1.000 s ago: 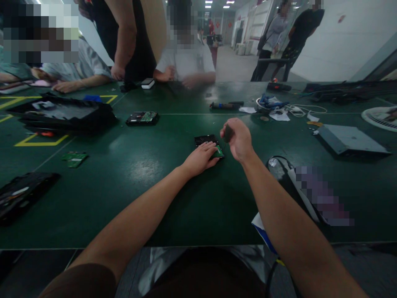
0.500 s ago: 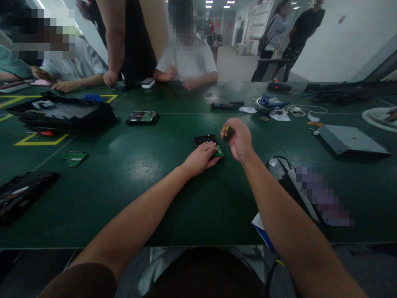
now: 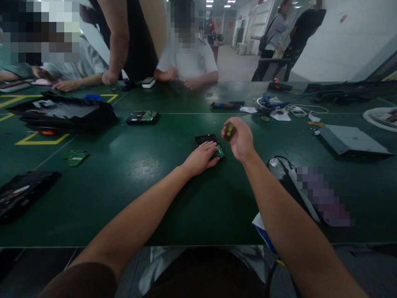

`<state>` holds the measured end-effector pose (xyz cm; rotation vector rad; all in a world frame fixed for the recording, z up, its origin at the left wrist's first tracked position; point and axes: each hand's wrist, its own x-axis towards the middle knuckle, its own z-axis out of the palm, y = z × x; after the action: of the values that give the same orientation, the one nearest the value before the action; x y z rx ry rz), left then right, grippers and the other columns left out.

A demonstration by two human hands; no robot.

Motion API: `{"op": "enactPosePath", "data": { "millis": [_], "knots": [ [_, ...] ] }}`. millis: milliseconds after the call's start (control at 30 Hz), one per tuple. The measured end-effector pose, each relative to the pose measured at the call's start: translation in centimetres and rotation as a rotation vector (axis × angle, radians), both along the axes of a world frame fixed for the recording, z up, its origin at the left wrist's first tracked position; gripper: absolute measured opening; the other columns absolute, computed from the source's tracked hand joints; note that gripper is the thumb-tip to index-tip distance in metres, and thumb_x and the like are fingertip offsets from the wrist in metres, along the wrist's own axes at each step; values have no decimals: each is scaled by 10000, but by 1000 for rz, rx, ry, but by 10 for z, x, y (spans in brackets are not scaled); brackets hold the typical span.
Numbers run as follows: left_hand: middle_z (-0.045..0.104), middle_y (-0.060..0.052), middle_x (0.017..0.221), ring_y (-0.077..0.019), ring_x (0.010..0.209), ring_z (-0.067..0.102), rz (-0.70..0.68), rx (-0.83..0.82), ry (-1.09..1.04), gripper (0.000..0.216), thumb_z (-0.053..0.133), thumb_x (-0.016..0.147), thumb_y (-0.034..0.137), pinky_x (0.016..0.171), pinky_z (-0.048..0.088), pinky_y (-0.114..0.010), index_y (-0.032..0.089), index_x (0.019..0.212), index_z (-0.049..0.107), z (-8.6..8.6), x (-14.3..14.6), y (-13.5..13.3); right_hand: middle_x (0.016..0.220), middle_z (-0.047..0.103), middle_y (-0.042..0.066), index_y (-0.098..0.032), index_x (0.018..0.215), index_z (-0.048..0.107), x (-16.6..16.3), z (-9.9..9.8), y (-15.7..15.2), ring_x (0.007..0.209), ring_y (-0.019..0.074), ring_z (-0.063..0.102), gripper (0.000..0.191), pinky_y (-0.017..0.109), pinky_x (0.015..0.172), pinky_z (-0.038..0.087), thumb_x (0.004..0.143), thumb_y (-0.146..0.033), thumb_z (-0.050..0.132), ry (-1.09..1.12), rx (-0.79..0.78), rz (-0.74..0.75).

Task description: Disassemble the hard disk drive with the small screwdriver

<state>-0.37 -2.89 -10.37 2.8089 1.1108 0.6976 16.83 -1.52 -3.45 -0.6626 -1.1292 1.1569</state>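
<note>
A black hard drive [image 3: 204, 138] with a green circuit board [image 3: 219, 152] lies flat on the green table ahead of me. My left hand [image 3: 203, 156] rests over its near side, fingers across the top and thumb by the near edge, holding it against the table. Just right of the drive, my right hand [image 3: 240, 136] is closed round the yellow-and-black handle of a screwdriver [image 3: 230, 130]. Its shaft is thin and hard to make out, and the tip's contact with the drive is unclear.
Another hard drive [image 3: 142, 117] lies farther left, with a loose green board [image 3: 75, 157] and a black device [image 3: 26, 194] nearer. A black tray [image 3: 65, 114] stands behind them. At right are a metal case [image 3: 353, 140], cables [image 3: 305, 111] and a pouch [image 3: 281, 171]. People sit opposite.
The screwdriver handle has turned slightly in my right hand, showing more yellow. My left hand and the hard drive stay in place.
</note>
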Motion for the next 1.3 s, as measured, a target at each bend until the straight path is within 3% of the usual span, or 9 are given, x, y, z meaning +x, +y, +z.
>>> {"op": "enactPosePath", "data": {
  "millis": [133,400,567,667,933,1167,1300],
  "knots": [
    [548,-179,1527,-262,1486,456,7,-8,3,389,549,1025,395,1266,323,-479,138,1315,590,-1,0,1,738,624,-36,-266,839,573,-1,0,-2,634,126,599,381,279,599,487,813,-604,747,-19,-10,2],
    [560,-192,1510,-267,1479,465,-2,6,8,410,548,1031,390,1267,321,-456,111,1329,586,1,0,0,674,551,-18,-249,785,629,0,0,0,580,121,537,501,287,552,458,899,-730,549,-10,8,49],
    [566,-190,1504,-270,1469,477,1,8,3,412,568,1025,376,1272,314,-435,94,1323,600,2,0,-1,724,601,-32,-250,791,596,-1,-2,0,635,114,595,396,272,610,492,833,-621,728,-18,19,7],
    [568,-193,1502,-266,1478,466,1,-1,-2,413,563,1028,374,1273,313,-438,96,1332,595,3,0,-2,724,622,-40,-257,805,560,-2,-1,-3,624,118,601,406,273,599,495,815,-617,747,-21,11,30],
    [567,-169,1510,-267,1475,471,5,-16,1,385,563,1025,379,1263,327,-483,137,1324,590,2,1,0,644,543,-30,-242,806,628,-1,2,-1,529,108,511,541,279,514,434,886,-769,535,-4,5,40],
    [575,-165,1501,-266,1473,474,7,2,5,397,558,1029,380,1268,324,-452,123,1331,584,2,1,-1,706,595,-37,-250,796,598,-1,-2,-1,610,113,586,374,270,581,479,843,-596,734,-17,25,14],
    [578,-169,1497,-265,1474,473,3,2,10,394,555,1029,388,1265,328,-465,130,1324,586,1,1,0,686,582,-45,-259,829,587,-2,-1,-2,570,113,558,390,271,540,455,842,-624,725,4,23,35]
  ]
}}
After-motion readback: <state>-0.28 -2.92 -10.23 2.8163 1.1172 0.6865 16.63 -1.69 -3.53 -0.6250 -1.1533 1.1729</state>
